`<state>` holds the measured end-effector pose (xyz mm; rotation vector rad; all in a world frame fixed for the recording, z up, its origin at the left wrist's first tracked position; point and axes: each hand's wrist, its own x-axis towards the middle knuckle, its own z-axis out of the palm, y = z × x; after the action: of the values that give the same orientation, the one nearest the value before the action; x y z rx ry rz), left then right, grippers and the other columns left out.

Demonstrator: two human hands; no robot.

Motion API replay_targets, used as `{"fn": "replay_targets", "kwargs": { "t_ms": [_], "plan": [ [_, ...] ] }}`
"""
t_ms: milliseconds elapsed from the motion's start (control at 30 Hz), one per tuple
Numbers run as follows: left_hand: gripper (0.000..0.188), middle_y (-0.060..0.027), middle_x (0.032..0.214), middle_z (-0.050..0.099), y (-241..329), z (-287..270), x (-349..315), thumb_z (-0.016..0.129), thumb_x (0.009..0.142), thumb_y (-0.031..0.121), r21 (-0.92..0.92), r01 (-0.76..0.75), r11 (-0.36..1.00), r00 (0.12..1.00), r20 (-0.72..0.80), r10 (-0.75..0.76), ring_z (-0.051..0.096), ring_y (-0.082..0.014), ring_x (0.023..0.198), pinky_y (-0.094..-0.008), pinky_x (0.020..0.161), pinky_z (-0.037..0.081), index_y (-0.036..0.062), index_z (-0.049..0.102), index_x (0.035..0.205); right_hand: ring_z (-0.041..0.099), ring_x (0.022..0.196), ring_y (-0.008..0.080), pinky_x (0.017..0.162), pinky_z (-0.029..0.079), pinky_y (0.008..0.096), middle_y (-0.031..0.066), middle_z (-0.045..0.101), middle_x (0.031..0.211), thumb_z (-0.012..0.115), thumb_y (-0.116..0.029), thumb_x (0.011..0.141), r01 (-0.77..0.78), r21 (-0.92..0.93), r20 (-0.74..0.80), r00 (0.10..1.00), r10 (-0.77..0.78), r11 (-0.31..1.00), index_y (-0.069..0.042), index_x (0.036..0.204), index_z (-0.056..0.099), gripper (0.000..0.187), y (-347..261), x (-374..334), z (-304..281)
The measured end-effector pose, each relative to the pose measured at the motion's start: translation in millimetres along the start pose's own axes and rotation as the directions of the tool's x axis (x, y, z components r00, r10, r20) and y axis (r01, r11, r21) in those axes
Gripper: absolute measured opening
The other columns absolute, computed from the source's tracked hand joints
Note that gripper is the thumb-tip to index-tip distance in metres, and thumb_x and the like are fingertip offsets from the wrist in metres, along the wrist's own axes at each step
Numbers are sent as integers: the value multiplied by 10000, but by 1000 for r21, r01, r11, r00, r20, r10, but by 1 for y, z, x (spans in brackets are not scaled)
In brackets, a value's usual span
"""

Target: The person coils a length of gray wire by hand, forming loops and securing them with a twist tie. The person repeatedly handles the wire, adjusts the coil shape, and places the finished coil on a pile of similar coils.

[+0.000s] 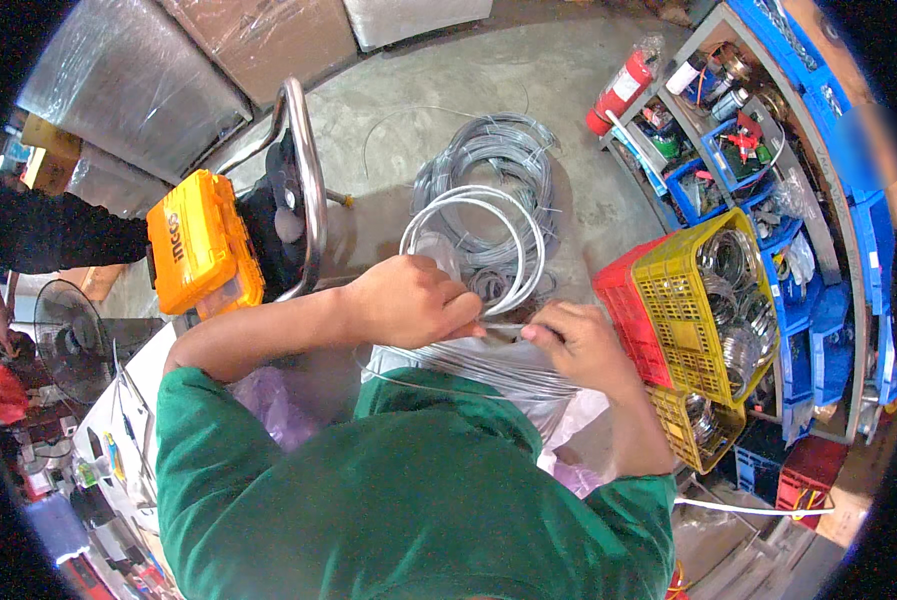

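Observation:
My left hand (418, 302) is closed, thumb and fingers pinched on a thin white cable (504, 326). On the other side of a short stretch of that cable, my right hand (580, 342) is closed on it too, thumb toward the left hand. A round white cable loop (541, 248) of a few turns rises beyond both hands. Below them, closer to my body, a bundle of pale cable strands (478, 366) runs across my lap over whitish plastic. The fingertips partly hide where the cable is gripped.
Grey wire coils (436, 178) lie on the concrete floor ahead. At right stand a yellow crate (673, 300) of metal coils, a red crate (628, 290), a fire extinguisher (623, 92) and shelves with blue bins (830, 345). At left are an orange case (193, 240) and a metal-framed chair (313, 190).

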<state>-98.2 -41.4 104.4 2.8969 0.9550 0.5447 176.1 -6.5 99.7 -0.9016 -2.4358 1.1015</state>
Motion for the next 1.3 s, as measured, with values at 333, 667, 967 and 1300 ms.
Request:
{"fn": "replay_targets", "kwargs": {
  "t_ms": [333, 667, 967, 1300],
  "plan": [
    [334, -34, 661, 549, -2, 15, -17, 561, 947, 414, -67, -41, 997, 993, 110, 48, 627, -229, 602, -375, 533, 510, 111, 506, 820, 663, 704, 325, 633, 514, 419, 126, 681, 785, 720, -198, 884, 129, -58, -125, 983, -135, 990, -52, 841, 702, 153, 1, 3, 52],
    [483, -169, 632, 639, 2, 1, -37, 516, 981, 467, -219, 325, 920, 939, 190, -287, 633, -411, 587, -517, 523, 494, 58, 625, 749, 551, 601, 241, 551, 449, 382, 134, 562, 682, 599, -158, 931, 223, -228, -19, 972, -234, 948, -18, 941, 639, 147, 26, 3, 7],
    [603, -148, 605, 553, 21, -12, 21, 396, 1064, 440, -880, 255, 401, 927, 104, -361, 521, -298, 555, -406, 584, 457, -1, 557, 685, 624, 662, 221, 602, 501, 367, 76, 624, 736, 669, -233, 923, 335, -328, -428, 781, -455, 883, -3, 1021, 665, 250, 107, 51, -52],
    [550, 53, 555, 301, 10, -90, 43, 434, 1010, 606, -842, -440, -313, 688, -92, -720, 267, -88, 443, -273, 418, 202, 180, 369, 668, 409, 548, 75, 466, 334, 231, -21, 431, 660, 450, -455, 1047, -163, 643, -144, 934, 327, 749, -57, 1205, 619, 461, 151, 57, 121]
  ]
}}
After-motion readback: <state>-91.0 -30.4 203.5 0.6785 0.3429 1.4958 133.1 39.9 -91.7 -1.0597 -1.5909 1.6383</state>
